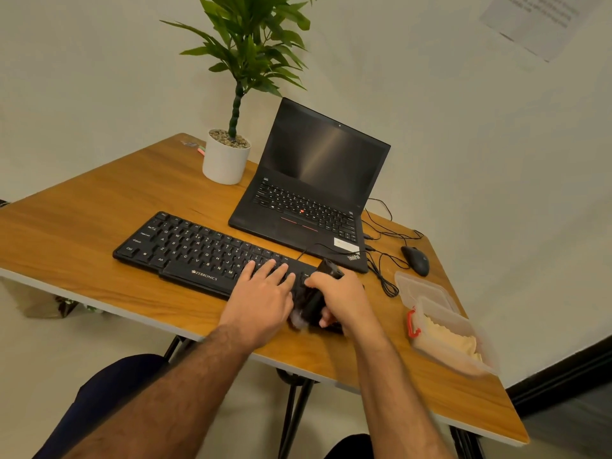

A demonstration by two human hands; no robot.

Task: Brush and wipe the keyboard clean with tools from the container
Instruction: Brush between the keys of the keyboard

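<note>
A black keyboard (212, 256) with white letters runs lengthwise from far left to near right. Left hand (265, 293) rests on it, fingers spread; right hand (341, 296) grips a blurred black brush (311, 303).

A black Zebronics keyboard (212, 256) is laid on a brown wooden table (82, 220). Its right part is pressed by the flat left hand (265, 293). A black brush (313, 301), blurred, is gripped by the right hand (341, 293). At 3 o'clock, a clear plastic container (443, 323) with yellow cloth (450, 342) is seen.
</note>
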